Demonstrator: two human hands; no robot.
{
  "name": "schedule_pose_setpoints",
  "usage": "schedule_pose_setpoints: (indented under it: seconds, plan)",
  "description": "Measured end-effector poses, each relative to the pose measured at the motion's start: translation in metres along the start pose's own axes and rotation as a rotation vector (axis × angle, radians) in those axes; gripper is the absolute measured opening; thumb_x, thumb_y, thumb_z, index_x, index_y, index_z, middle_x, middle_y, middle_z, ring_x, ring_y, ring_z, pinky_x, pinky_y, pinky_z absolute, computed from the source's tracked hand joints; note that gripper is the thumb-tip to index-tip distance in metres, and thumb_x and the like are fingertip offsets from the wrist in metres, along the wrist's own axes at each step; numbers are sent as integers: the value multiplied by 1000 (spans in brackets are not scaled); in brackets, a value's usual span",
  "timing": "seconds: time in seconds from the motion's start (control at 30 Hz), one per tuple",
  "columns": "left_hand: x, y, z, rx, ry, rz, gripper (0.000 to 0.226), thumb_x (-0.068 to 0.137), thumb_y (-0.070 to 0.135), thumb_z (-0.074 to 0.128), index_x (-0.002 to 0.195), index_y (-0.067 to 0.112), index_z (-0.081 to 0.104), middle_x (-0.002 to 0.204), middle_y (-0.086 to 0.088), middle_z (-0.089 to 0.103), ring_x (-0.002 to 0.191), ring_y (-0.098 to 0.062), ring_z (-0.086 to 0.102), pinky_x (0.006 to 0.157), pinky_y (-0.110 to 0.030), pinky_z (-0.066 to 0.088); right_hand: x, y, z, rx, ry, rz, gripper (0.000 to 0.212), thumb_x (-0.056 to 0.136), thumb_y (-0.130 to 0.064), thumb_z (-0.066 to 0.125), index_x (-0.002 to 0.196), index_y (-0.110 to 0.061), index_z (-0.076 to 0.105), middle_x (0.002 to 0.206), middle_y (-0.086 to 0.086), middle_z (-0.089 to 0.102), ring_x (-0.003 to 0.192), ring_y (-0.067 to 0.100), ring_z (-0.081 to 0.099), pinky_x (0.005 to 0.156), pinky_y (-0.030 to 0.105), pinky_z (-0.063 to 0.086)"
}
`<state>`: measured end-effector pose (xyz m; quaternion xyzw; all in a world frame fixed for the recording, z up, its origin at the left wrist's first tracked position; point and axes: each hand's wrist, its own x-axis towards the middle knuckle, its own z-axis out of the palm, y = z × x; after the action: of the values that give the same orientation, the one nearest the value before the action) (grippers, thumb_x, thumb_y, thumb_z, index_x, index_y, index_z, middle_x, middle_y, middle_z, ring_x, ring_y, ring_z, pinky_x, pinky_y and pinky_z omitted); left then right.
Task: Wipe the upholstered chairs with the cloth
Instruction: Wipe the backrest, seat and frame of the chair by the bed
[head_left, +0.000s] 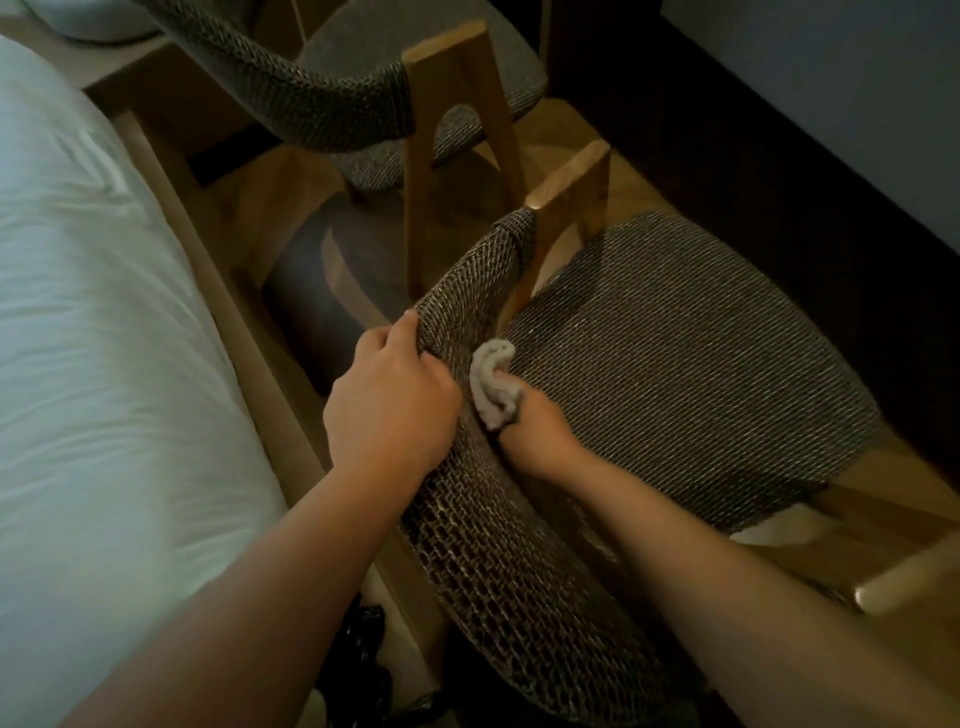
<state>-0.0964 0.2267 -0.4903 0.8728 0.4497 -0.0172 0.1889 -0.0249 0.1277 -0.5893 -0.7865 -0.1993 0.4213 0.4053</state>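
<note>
Left hand (389, 400) draped over the top edge of the near chair's curved backrest (467, 322), fingers curled round the woven rim, thumb on the outer face: a bracing grip, presumably to keep the chair from sliding while the other side gets rubbed. Right hand (535, 431) just beside it, on the inner side of the same backrest, fist closed round a bunched pale cloth (493, 384), wad poking out above the knuckles and pressed into the crease where backrest meets seat (675, 353). Bunched rather than spread flat, likely to reach that narrow seam (a spot where dust tends to settle). Seat stretching away to the right of the cloth hand, textured weave uncovered, no part of it under the cloth at present.

Beyond the left hand, farther off, a second chair (363, 88) of the same fabric and wooden legs, untouched by either hand. Judged stage: partway through the first chair, second one not yet reached. White bedding (88, 312) well off to the left of the bracing hand, wooden floor (639, 171) between the chairs.
</note>
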Motion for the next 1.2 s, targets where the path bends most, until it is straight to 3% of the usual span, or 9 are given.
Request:
schedule_pose_setpoints:
  seconds: [0.13, 0.23, 0.37, 0.47, 0.57, 0.7, 0.77, 0.93, 1.2]
  plan:
    - [2, -1, 1, -1, 6, -5, 50, 99, 34, 35, 149, 29, 32, 145, 0, 42, 116, -24, 53, 79, -28, 31, 52, 2, -42, 229, 324, 176, 22, 92, -17, 53, 113, -11, 58, 103, 8, 65, 91, 23, 64, 79, 35, 55]
    - [2, -2, 2, 2, 12, 3, 50, 99, 34, 35, 148, 30, 33, 145, 1, 43, 117, -23, 53, 80, -28, 30, 106, -24, -47, 289, 546, 191, 33, 92, -8, 48, 125, -9, 51, 114, 8, 61, 87, 19, 60, 69, 21, 52]
    - [4, -4, 3, -5, 22, 12, 49, 98, 34, 36, 148, 31, 34, 145, 1, 43, 119, -24, 51, 86, -31, 36, 135, -42, -25, 267, 469, 342, 47, 90, -9, 55, 135, -9, 42, 128, 12, 55, 111, 29, 57, 91, 31, 49]
    - [2, -5, 3, -17, 26, 18, 49, 98, 34, 37, 147, 31, 35, 144, 1, 44, 118, -22, 52, 82, -27, 30, 104, -16, -7, 436, 254, 440, 6, 97, -11, 42, 95, -9, 47, 87, 8, 57, 73, 18, 56, 64, 25, 48]
    - [1, -5, 3, -31, 34, 19, 49, 98, 33, 37, 147, 31, 36, 143, 1, 45, 116, -21, 53, 81, -26, 28, 64, 23, 5, 532, 73, 460, 13, 99, -10, 38, 94, -5, 49, 75, 9, 56, 56, 18, 56, 45, 28, 46]
    - [1, -4, 3, -30, 38, 20, 49, 98, 33, 37, 146, 31, 36, 142, 1, 46, 115, -22, 53, 80, -26, 29, 69, 36, -12, 534, 254, 414, 24, 96, -11, 43, 113, -8, 58, 105, 13, 67, 92, 29, 66, 81, 44, 57]
    - [1, -4, 3, -34, 38, 15, 48, 98, 33, 38, 146, 31, 36, 142, 2, 46, 115, -20, 53, 80, -25, 29, 77, 19, -13, 566, 260, 329, 22, 96, -15, 43, 110, -9, 59, 103, 13, 67, 89, 27, 65, 78, 38, 56]
    - [1, -3, 1, -44, 32, 11, 48, 97, 33, 39, 146, 32, 37, 142, 2, 46, 113, -18, 53, 80, -23, 29, 60, -4, 0, 282, 140, 225, 20, 97, -6, 39, 105, -10, 57, 84, 2, 58, 69, 15, 56, 52, 26, 44]
    - [1, 1, -3, -39, 7, -9, 49, 96, 35, 40, 144, 30, 40, 141, -1, 48, 117, -24, 54, 91, -34, 41, -39, 54, -14, -261, -224, 85, 14, 89, -20, 60, 97, -14, 70, 97, 3, 72, 89, 17, 66, 78, 25, 49]
